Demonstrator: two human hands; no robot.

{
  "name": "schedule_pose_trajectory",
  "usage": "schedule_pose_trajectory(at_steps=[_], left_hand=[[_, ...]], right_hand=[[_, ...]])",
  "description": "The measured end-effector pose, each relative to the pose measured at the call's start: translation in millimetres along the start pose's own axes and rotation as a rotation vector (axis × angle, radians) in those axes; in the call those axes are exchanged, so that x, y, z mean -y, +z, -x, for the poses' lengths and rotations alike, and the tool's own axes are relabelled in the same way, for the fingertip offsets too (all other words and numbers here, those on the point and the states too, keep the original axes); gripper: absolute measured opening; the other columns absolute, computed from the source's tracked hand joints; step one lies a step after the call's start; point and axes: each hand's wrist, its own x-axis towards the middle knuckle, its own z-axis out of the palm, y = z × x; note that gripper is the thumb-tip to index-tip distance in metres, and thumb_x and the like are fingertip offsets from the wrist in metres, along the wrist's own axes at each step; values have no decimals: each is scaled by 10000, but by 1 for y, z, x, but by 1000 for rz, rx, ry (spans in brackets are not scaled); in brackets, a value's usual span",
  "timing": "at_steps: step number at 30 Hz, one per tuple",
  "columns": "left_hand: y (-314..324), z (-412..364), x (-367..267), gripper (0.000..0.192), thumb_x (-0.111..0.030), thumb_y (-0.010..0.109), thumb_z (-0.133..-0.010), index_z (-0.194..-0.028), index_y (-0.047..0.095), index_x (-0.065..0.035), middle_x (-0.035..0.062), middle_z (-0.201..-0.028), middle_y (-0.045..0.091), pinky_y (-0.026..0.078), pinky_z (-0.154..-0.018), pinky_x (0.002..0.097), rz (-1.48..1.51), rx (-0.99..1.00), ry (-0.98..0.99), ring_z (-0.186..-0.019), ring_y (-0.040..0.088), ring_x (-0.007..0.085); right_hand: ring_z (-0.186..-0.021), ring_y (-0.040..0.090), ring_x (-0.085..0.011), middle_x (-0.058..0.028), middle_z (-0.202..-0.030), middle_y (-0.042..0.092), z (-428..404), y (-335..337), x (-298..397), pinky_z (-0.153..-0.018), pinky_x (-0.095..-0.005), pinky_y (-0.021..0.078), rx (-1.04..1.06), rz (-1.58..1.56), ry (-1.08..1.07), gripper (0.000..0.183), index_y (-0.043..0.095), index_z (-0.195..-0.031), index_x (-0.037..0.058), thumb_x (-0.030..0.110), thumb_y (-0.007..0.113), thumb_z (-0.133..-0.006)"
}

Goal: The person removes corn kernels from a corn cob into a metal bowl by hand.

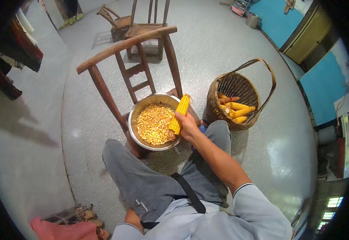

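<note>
My right hand (187,125) grips a yellow corn cob (180,112), tilted over the right side of a metal basin (133,132). Kernels are stripped from the cob's lower end, where the reddish core shows. Loose corn kernels (153,123) fill much of the basin's bottom. The basin rests on the seat of a wooden chair (126,45), between my knees. My left hand is out of view; only part of the left forearm (133,220) shows beside my thigh. Right of the basin, a woven basket (213,93) on the floor holds several corn cobs (237,110).
More wooden furniture, a chair (146,29) and a small stool (121,22), stands behind the basin's chair. The basket's tall handle (272,81) arches up on its right. A red cloth (63,229) lies at lower left. Dark clothes (21,51) hang at upper left.
</note>
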Motion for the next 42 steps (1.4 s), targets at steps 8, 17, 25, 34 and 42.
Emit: schedule_pose_trajectory(at_steps=[8,17,25,34,42], left_hand=[[-6,-1,4,266,-223,484,-865,-885,597,17,111,-852,601,428,-691,346,11,-66,-97,-803,553,216],[-1,-9,-13,268,-214,479,-865,-820,590,26,102,-794,597,427,-662,352,5,-134,-166,-760,549,210],[15,-21,-41,283,-206,475,-866,-763,584,34,94,-742,594,425,-636,357,-20,-186,-173,-721,545,205],[45,19,-296,282,-229,440,-921,-899,577,16,83,-815,596,464,-686,277,313,365,525,-768,569,154],[172,45,-342,384,-230,463,-919,-1219,401,3,85,-1001,544,491,-639,243,210,1248,164,-818,576,139]], right_hand=[[-845,547,-196,-79,-957,521,-13,0,-10,-715,-342,480,22,-28,8,349,397,-1143,11,86,555,-842],[-867,543,-207,-106,-992,507,-7,11,-6,-720,-349,482,45,-31,37,357,363,-1140,13,112,552,-854],[-881,535,-222,-108,-990,507,-7,12,7,-775,-371,468,75,-118,52,328,380,-1161,5,128,500,-880],[-964,520,-259,-142,-1049,489,6,-6,31,-858,-406,441,246,-351,16,347,339,-1202,7,127,463,-901],[-905,559,-187,-114,-1015,527,14,7,34,-773,-327,484,252,-119,-43,407,364,-1151,-9,139,587,-845]])
